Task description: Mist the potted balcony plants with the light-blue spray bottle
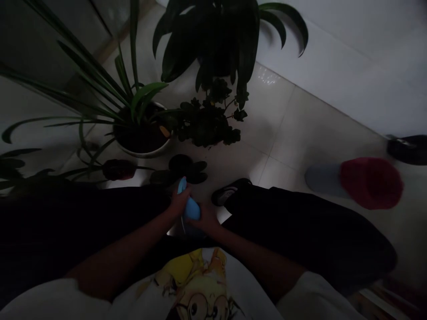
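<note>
I look down past my white printed shirt at my two hands, which meet between my knees over a tiled floor. A light blue object [190, 205], rounded with a narrow top, sits between them. My left hand [178, 203] wraps its upper part. My right hand [207, 221] cups it from below. Dim light hides what the object is. Just beyond the hands stand potted plants: a white pot with long narrow leaves [143, 138] and a small dark bushy plant [208, 122].
A tall broad-leaved plant [220, 40] stands at the back by the white wall [350, 58]. A red and grey slipper [360, 181] lies on the floor at right, a dark shoe [408, 149] beyond it. My black shoe [228, 193] shows by my right knee.
</note>
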### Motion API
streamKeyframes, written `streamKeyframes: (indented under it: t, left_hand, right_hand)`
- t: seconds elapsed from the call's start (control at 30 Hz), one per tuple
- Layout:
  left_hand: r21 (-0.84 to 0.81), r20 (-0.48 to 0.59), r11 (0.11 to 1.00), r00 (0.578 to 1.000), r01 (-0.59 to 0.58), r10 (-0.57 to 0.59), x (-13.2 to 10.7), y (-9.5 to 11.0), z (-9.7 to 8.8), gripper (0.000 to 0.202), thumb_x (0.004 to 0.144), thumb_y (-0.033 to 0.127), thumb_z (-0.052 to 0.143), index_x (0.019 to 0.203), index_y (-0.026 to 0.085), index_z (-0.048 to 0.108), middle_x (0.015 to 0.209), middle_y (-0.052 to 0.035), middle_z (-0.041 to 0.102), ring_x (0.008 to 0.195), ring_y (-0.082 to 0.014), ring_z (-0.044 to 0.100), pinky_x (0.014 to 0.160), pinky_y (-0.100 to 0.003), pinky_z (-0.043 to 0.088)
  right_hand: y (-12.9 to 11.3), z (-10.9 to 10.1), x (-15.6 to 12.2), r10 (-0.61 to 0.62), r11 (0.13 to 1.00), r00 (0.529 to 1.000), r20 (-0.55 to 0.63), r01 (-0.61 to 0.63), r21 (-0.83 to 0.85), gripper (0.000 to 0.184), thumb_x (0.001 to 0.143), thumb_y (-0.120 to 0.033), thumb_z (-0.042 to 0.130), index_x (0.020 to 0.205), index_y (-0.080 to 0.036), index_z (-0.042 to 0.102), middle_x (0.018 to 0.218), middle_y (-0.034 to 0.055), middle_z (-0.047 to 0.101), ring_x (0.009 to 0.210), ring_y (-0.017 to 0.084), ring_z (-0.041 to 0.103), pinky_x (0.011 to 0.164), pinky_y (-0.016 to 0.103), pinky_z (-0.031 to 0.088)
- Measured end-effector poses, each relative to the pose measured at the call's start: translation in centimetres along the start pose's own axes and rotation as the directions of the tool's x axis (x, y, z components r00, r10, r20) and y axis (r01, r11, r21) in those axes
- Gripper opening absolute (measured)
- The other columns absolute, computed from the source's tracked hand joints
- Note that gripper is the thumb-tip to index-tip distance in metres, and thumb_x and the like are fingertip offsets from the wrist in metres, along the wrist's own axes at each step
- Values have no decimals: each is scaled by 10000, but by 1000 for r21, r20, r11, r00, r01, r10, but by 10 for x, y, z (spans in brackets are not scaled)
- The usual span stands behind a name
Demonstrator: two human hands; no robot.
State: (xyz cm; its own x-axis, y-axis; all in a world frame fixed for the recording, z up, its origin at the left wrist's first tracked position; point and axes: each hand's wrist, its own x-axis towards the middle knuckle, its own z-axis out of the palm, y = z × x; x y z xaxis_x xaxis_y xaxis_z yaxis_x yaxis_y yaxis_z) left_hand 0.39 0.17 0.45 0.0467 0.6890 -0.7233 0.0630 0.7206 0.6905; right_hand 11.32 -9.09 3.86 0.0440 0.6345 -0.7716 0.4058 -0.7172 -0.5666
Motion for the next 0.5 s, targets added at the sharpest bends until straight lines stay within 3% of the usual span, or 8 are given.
streamKeyframes:
  t: [0.1,0.2,0.33,0.5]
  left_hand:
    - [-12,16,1000,1000,21,-20,-2,0,0,284,561,348,782,773,189,681,645,30,588,602,-130,525,552,-247,385]
    - [-33,64,999,998,23,-21,-4,4,2,366,571,379,820,868,193,714,853,-20,689,785,-171,617,678,-264,451]
    - [-49,111,998,993,39,-33,-5,8,7,465,582,433,848,972,211,723,1076,-64,710,963,-217,645,767,-294,479]
    - [-26,207,997,976,69,-62,-4,13,15,587,538,464,892,1023,183,718,1058,-101,721,969,-267,652,785,-347,500]
  right_hand:
    - [1,2,0,30,999,999,19,-29,-12,653,727,-428,819,1294,-183,609,1196,133,732,1112,323,697,868,395,553]
    - [4,1,1,43,999,999,6,-43,-21,657,726,-427,819,1293,-168,612,1199,149,733,1136,346,689,922,436,543]
    - [8,-4,4,53,998,996,-68,-54,-16,666,698,-401,832,1290,-190,612,1215,128,730,1143,344,687,943,447,539]
    - [11,-17,7,33,989,995,-99,-18,148,629,741,-427,776,1292,-184,593,1212,108,727,1132,298,691,944,414,548]
